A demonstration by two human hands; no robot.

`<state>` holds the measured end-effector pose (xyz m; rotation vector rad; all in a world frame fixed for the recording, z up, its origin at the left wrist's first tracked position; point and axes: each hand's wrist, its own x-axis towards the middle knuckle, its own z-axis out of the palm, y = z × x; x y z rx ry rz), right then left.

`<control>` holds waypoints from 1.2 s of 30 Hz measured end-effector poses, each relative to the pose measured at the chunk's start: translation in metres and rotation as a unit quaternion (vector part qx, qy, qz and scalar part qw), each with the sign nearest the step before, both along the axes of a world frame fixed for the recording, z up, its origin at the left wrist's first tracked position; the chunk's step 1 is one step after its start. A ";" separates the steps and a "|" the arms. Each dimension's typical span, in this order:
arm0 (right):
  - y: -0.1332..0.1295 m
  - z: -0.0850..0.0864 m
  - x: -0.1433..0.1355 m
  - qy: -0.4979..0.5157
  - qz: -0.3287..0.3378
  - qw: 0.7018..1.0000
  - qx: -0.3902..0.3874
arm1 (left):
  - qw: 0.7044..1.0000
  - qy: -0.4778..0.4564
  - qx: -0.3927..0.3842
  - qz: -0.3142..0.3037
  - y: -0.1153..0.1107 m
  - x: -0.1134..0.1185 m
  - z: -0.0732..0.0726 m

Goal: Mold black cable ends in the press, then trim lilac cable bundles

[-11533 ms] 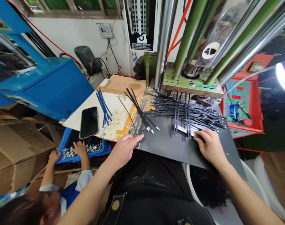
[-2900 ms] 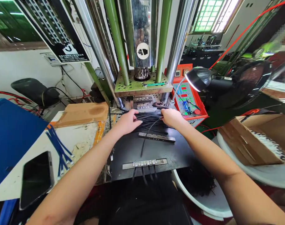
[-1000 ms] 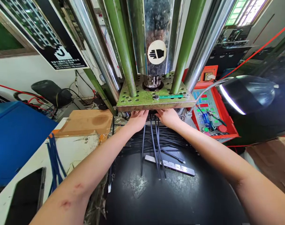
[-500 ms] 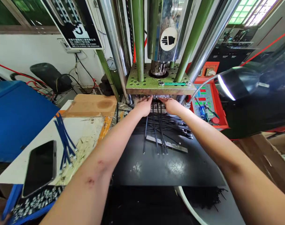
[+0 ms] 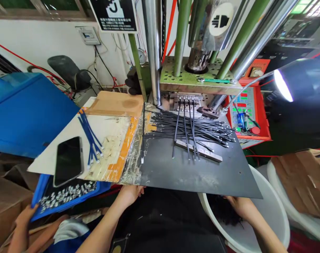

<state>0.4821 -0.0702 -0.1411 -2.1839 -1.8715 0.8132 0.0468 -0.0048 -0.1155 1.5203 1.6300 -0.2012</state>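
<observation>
Black cables (image 5: 202,128) were spread in a loose pile across the back of the dark-topped table (image 5: 175,175), in front of the press (image 5: 170,79). At the far left, the blue tray (image 5: 70,203) of small pale pieces was touched at its rim by another person's hand (image 5: 27,213). On the pale board (image 5: 66,131), the phone (image 5: 68,161) was laid beside a bundle of blue cables (image 5: 90,138), with the cardboard sheet (image 5: 115,103) placed behind them. The left hand (image 5: 130,193) was held at the table's front edge; its fingers were partly hidden, so whether anything was gripped could not be told. Four black cables were seated by their far ends in the metal mould (image 5: 186,100) under the press, and were draped forward over the pile and the metal bar (image 5: 199,151). The wrench (image 5: 217,80) was laid on the press plate. The right hand (image 5: 239,205) was lowered over the white bin (image 5: 277,207), its fingertips partly covered by the table edge; its grip could not be made out either. Farther right, the red control box (image 5: 262,109) was lit by the lamp (image 5: 283,86).
</observation>
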 end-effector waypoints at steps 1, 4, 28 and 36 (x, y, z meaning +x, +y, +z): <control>0.002 -0.005 0.002 -0.007 -0.004 1.000 0.008 | 0.999 -0.016 -0.011 0.025 0.002 0.000 -0.009; 0.003 -0.008 0.006 -0.001 0.008 1.000 0.000 | 0.996 -0.059 -0.013 0.064 0.001 -0.003 -0.024; 0.035 0.076 -0.059 0.002 0.159 0.943 0.291 | 0.970 -0.196 0.142 -0.029 -0.019 0.020 0.088; 0.115 0.059 -0.072 -0.235 0.141 0.882 0.383 | 0.911 0.159 0.372 0.082 0.040 0.024 0.084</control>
